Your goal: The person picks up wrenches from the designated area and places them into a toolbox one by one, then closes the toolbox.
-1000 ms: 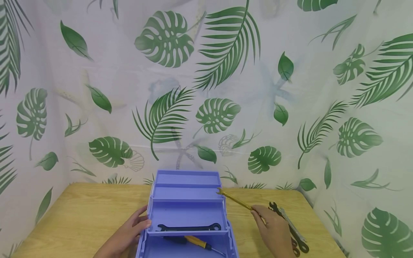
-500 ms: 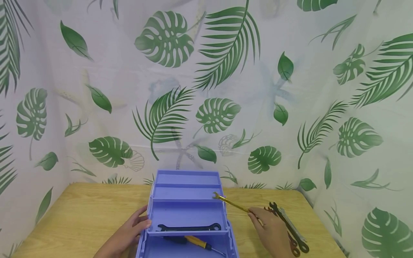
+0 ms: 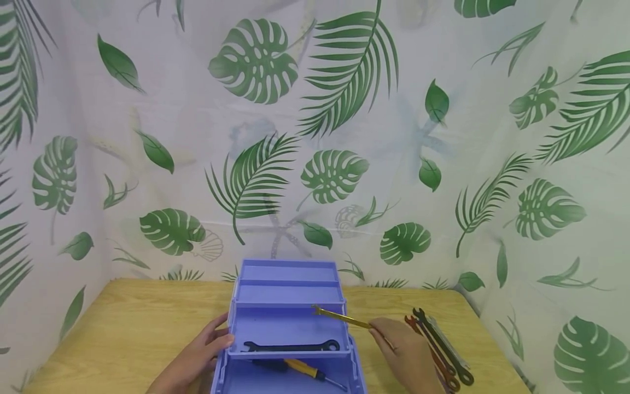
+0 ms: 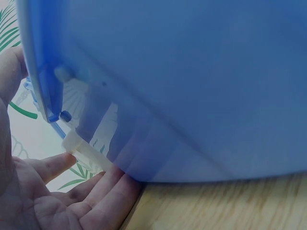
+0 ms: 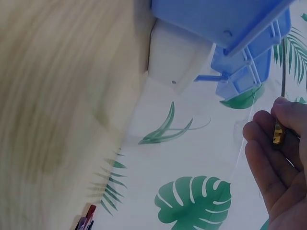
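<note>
A blue toolbox (image 3: pixel 290 355) stands unfolded on the table, its stepped trays raised. My left hand (image 3: pixel 199 353) grips its left side, the thumb on the tray's front corner; in the left wrist view, fingers (image 4: pixel 112 194) rest against the box wall. My right hand (image 3: pixel 401 350) pinches a gold wrench (image 3: pixel 344 318) by one end. The wrench's open-jaw end hangs over the right part of the middle tray (image 3: pixel 287 323). A black combination wrench (image 3: pixel 292 347) lies along that tray's front. Beneath, a screwdriver (image 3: pixel 302 368) with a yellow and black handle lies in the bottom compartment.
Several more wrenches lie in a bunch on the table right of my right hand, among them a black one (image 3: pixel 445 345), a reddish one (image 3: pixel 413 323) and a silver one (image 3: pixel 455 353). Behind the wooden table (image 3: pixel 147 323) hangs a leaf-printed cloth (image 3: pixel 315 230).
My right hand has moved left and slightly down with the gold wrench, bringing its end over the middle tray. My left hand keeps its place on the toolbox.
</note>
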{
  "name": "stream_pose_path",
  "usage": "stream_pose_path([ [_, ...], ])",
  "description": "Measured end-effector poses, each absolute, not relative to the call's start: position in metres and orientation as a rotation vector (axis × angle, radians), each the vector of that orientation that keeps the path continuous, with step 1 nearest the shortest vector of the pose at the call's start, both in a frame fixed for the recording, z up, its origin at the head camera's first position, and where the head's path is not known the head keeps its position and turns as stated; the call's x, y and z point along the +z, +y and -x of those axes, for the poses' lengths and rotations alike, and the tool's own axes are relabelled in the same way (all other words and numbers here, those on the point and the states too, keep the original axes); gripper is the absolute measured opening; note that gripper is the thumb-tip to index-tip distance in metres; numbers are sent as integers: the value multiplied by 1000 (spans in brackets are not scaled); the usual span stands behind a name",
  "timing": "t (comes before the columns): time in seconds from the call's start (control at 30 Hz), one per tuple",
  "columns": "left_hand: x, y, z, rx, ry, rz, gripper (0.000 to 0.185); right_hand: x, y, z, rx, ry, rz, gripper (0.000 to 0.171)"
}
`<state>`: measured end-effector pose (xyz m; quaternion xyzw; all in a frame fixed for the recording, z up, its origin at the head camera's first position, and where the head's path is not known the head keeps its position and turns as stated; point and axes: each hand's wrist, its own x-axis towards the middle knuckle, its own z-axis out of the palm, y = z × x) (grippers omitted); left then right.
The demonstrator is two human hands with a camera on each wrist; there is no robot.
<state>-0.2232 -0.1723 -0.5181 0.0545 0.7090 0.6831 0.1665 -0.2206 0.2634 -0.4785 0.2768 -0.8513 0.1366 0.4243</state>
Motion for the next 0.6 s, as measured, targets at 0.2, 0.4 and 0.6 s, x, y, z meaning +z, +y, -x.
stream_pose_path([
  [0.2, -520, -171, 226, 1932, 2052, -121, 79, -481, 252, 218, 370, -2119, -744, 28],
  [0.4, -519, -169, 225, 1924, 2062, -87, 80, -480, 238, 216, 377, -2121, -789, 28],
  [0.6, -521, -170, 225, 1931, 2059, -98, 80, -475, 227, 214, 391, -2174, -800, 26],
])
